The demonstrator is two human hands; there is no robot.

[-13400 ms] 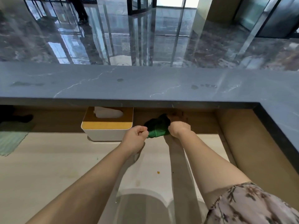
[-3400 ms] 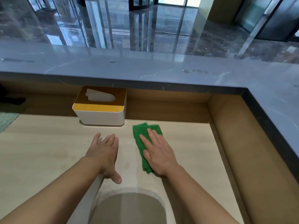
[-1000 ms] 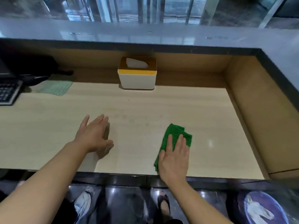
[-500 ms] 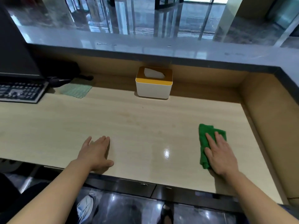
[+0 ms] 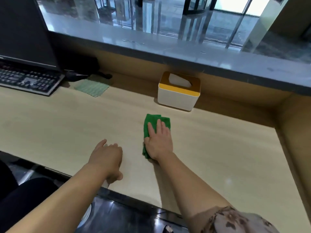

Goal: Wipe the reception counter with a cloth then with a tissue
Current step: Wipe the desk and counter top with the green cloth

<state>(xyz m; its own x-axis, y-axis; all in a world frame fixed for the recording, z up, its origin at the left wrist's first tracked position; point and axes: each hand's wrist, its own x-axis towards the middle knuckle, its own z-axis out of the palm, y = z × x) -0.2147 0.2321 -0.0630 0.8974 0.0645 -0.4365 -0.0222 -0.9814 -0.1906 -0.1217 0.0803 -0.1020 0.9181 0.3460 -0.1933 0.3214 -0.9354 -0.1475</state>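
A folded green cloth (image 5: 152, 122) lies flat on the light wooden counter (image 5: 67, 121), in front of a white tissue box with a yellow top (image 5: 178, 93). My right hand (image 5: 159, 142) presses flat on the cloth's near half, fingers spread. My left hand (image 5: 107, 158) rests palm down on the bare wood to the left of the cloth, holding nothing. A white tissue sticks out of the box's slot.
A black keyboard (image 5: 28, 80) and monitor (image 5: 21, 31) stand at the far left. A pale green cloth (image 5: 91, 87) lies beside them. A raised grey stone ledge (image 5: 185, 52) runs along the back, a wooden side wall (image 5: 296, 132) at the right.
My right hand has slid the green cloth leftwards and further back, from near the right wall to in front of the tissue box. My left hand stays flat on the wood.
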